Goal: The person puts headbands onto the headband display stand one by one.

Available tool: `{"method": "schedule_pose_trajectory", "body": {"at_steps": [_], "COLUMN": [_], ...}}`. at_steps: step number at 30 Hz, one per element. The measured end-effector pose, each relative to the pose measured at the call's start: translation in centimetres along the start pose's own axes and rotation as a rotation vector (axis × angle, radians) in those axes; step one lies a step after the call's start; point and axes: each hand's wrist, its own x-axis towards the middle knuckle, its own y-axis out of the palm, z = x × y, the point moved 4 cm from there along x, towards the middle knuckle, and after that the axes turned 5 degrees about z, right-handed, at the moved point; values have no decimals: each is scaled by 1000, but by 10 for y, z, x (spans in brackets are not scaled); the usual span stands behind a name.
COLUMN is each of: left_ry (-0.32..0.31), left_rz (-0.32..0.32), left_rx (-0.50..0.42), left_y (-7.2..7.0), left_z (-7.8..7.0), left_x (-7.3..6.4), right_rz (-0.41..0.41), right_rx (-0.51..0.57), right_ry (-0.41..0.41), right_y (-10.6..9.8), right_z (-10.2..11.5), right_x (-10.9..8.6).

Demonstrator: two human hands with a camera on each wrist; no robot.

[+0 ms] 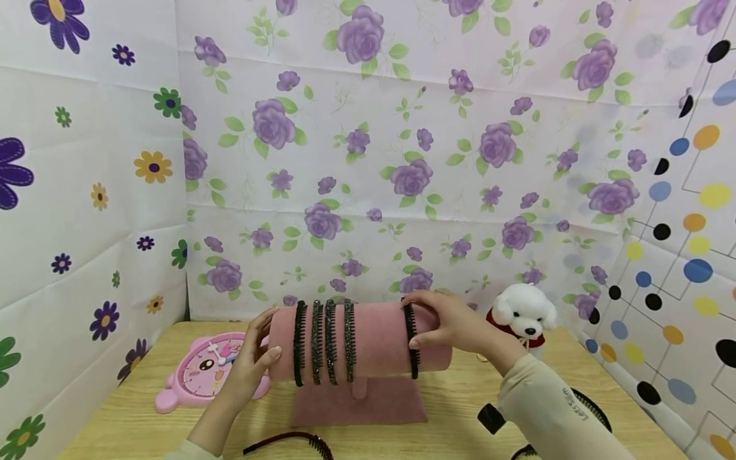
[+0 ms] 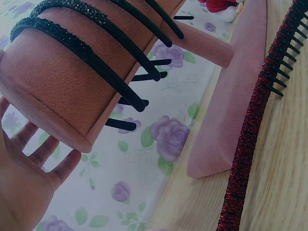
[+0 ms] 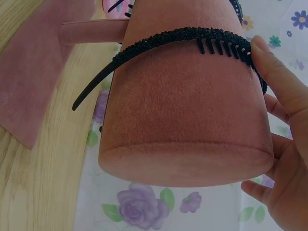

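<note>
A pink padded headband stand [image 1: 379, 338] lies across the table's middle, its roll raised on a short post. Several black headbands with comb teeth ring the roll; some have glittery surfaces, like the headband [image 2: 57, 41] near its left end. My left hand [image 1: 253, 351] holds that left end, thumb in front and fingers behind. Toward the right end, my right hand [image 1: 448, 322] reaches over the roll, thumb on a black beaded headband [image 3: 183, 36] and other fingers behind the roll, partly hidden. A dark red headband [image 2: 245, 130] lies on the table in front of the base.
A pink cartoon clock [image 1: 201, 374] lies behind my left forearm. A white plush dog [image 1: 523, 310] stands at the back right. Near my right sleeve are a black item [image 1: 491, 418] and a black headband [image 1: 592, 409]. Patterned cloth walls enclose the wooden table [image 1: 454, 415].
</note>
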Motion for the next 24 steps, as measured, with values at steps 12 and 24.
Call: {"method": "schedule_pose_trajectory", "body": {"at_steps": [12, 24], "left_ry": [9, -2], "left_rz": [-3, -6], "left_rx": [-12, -14], "left_y": [-1, 0], "left_z": [0, 0], "left_x": [0, 0], "right_rz": [8, 22], "right_rx": [-28, -44], "right_ry": [-36, -68], "right_y": [5, 9], "right_z": [11, 22], "right_x": [8, 16]}}
